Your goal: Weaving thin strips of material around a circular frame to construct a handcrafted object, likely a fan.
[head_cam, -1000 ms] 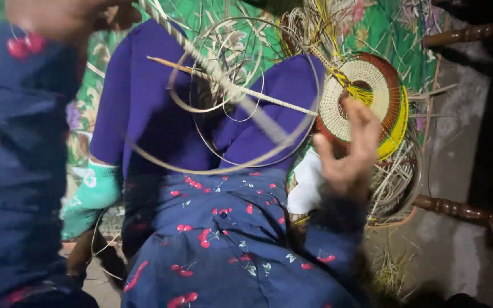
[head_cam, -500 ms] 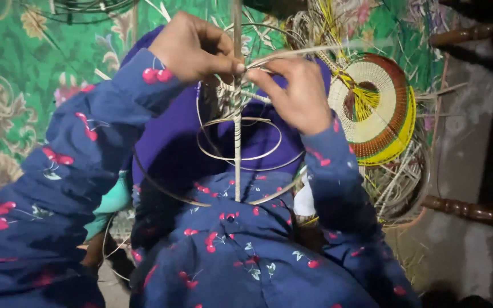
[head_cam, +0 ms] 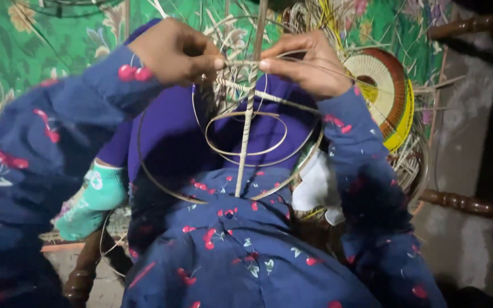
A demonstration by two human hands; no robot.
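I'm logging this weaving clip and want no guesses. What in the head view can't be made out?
- Where the cane stick ends: its top leaves the upper edge.
- What the left hand and right hand pinch: thin strands, too fine to tell apart.
- The round woven piece: partly behind the right hand.
- The wooden furniture: too dark.

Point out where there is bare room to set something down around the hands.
Barest patch: the green patterned cloth beyond the left hand. The grey floor between the round woven piece and the dark wooden rail is also free. Crowded: between both hands, where the right hand pinches cane strips, and the loose straw behind.
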